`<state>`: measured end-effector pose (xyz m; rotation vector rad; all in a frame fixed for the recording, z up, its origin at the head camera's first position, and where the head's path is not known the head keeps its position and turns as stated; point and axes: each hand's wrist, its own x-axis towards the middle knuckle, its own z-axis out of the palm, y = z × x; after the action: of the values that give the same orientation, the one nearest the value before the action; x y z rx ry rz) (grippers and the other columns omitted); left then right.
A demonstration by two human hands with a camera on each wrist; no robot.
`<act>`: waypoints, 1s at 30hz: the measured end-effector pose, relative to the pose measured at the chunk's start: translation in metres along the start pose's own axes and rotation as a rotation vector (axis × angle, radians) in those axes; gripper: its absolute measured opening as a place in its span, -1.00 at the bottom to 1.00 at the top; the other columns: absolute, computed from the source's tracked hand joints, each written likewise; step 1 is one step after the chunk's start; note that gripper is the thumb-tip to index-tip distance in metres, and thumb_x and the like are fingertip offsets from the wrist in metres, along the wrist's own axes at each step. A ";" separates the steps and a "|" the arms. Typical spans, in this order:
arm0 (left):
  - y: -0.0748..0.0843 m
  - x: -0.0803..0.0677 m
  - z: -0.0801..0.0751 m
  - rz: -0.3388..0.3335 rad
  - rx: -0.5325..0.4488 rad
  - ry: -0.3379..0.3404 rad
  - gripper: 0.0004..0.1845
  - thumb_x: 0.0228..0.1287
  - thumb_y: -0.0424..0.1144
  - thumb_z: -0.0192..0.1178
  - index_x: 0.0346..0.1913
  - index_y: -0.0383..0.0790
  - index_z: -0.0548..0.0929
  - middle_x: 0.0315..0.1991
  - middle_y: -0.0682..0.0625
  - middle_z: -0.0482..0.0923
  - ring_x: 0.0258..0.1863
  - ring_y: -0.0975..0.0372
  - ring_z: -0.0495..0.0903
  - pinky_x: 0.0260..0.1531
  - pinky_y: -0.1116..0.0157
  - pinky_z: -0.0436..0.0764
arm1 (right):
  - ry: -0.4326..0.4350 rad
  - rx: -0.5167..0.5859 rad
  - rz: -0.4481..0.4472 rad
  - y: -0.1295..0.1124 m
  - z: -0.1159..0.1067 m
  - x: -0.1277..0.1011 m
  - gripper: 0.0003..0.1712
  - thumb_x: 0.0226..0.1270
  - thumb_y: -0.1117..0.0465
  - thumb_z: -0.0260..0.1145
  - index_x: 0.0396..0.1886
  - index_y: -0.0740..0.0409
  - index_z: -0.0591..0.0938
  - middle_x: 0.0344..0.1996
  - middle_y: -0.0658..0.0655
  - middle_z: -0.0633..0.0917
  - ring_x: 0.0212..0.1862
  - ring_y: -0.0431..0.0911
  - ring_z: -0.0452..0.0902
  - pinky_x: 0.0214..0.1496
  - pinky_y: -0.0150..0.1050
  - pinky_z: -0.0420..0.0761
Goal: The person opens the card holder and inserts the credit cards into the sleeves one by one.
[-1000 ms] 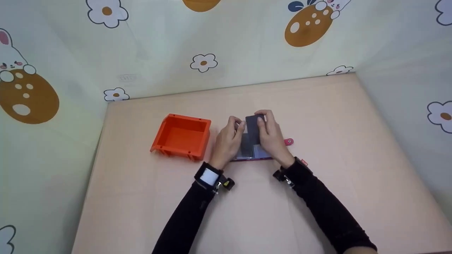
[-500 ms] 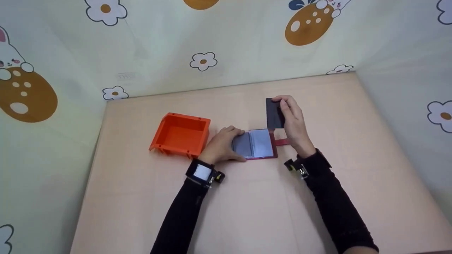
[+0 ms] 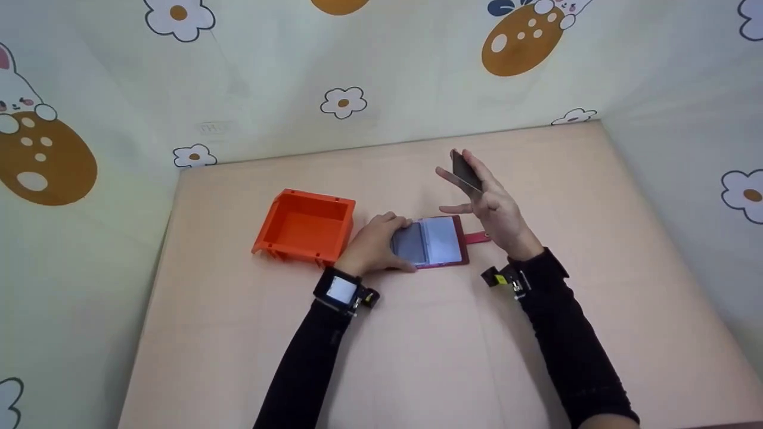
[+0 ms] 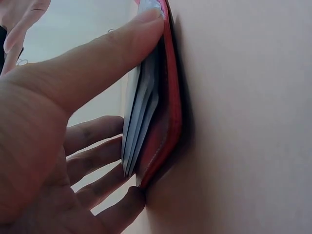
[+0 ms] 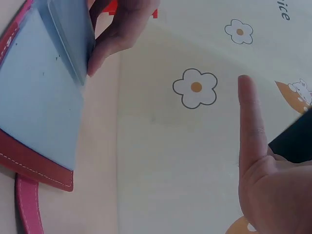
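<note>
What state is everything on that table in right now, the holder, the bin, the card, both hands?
Card holder: open, flat on the table, strap out to the right.
Orange bin: upright, empty.
Dark card: lifted above the table.
Left hand: presses the holder's pages down.
Right hand: holds the card, fingers spread.

Orange bin (image 3: 305, 231) stands just left of left hand (image 3: 374, 244), blocking leftward path. Card holder (image 3: 434, 242) lies open between hands, strap (image 3: 478, 238) jutting right under right hand (image 3: 495, 210). Bare table (image 3: 453, 357) near and right gives free passage. Walls (image 3: 387, 77) close off far, left, right sides.
</note>
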<state>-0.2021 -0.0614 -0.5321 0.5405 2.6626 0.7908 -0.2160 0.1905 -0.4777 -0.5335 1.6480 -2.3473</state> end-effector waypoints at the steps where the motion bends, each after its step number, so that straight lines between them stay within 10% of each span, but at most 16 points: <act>1: 0.000 0.000 0.000 0.000 -0.002 0.001 -0.01 -0.07 0.12 0.66 0.48 -0.01 0.47 0.28 -0.02 0.51 0.21 0.11 0.45 0.26 0.12 0.57 | 0.011 -0.043 0.021 0.000 -0.001 0.000 -0.20 0.40 0.42 -0.20 0.66 0.23 0.08 0.63 0.08 0.24 0.53 0.02 0.36 0.13 0.05 0.72; 5: -0.001 0.000 0.000 0.008 0.000 0.003 0.00 -0.08 0.12 0.67 0.47 -0.03 0.48 0.26 -0.01 0.51 0.19 0.11 0.44 0.26 0.14 0.56 | 0.081 -0.267 0.088 0.003 -0.003 0.002 -0.29 0.75 -0.03 -0.15 0.03 0.54 0.68 -0.11 0.20 0.84 -0.11 -0.10 0.81 -0.11 -0.10 0.79; 8: -0.001 0.000 0.000 0.017 -0.003 0.004 0.00 -0.09 0.11 0.67 0.47 -0.04 0.49 0.22 -0.02 0.52 0.17 0.11 0.44 0.23 0.14 0.56 | 0.136 -0.388 0.115 0.005 -0.005 0.002 -0.33 0.73 -0.01 -0.04 -0.28 0.47 0.73 -0.51 0.09 0.77 -0.46 -0.13 0.73 -0.29 -0.19 0.77; 14: -0.002 0.000 0.000 0.012 -0.014 0.003 0.00 -0.09 0.10 0.67 0.47 -0.03 0.48 0.22 -0.02 0.52 0.17 0.12 0.44 0.21 0.14 0.56 | 0.231 -0.359 0.077 0.007 -0.006 0.004 -0.75 0.63 0.32 0.10 0.15 0.35 0.50 -0.16 0.05 0.66 -0.19 -0.19 0.70 -0.16 -0.33 0.72; 21: -0.001 0.000 0.000 0.007 -0.010 0.002 0.01 -0.10 0.11 0.67 0.48 -0.03 0.48 0.26 -0.01 0.51 0.19 0.12 0.44 0.25 0.13 0.56 | 0.346 -0.134 0.040 0.009 0.000 0.003 -0.81 0.71 0.23 -0.09 0.17 0.14 0.31 -0.38 0.10 0.52 -0.60 -0.18 0.46 -0.74 -0.41 0.37; 30: -0.001 0.001 0.000 0.014 -0.021 0.019 -0.01 -0.13 0.10 0.69 0.44 -0.07 0.52 0.24 -0.02 0.53 0.18 0.12 0.45 0.25 0.14 0.55 | 0.202 -0.399 0.302 0.026 0.003 0.004 -0.72 0.71 0.20 -0.05 0.24 0.20 0.28 -0.42 0.17 0.55 -0.71 -0.17 0.46 -0.73 -0.33 0.44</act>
<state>-0.2029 -0.0622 -0.5331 0.5497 2.6671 0.8309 -0.2187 0.1776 -0.5003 -0.0971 2.1355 -1.9158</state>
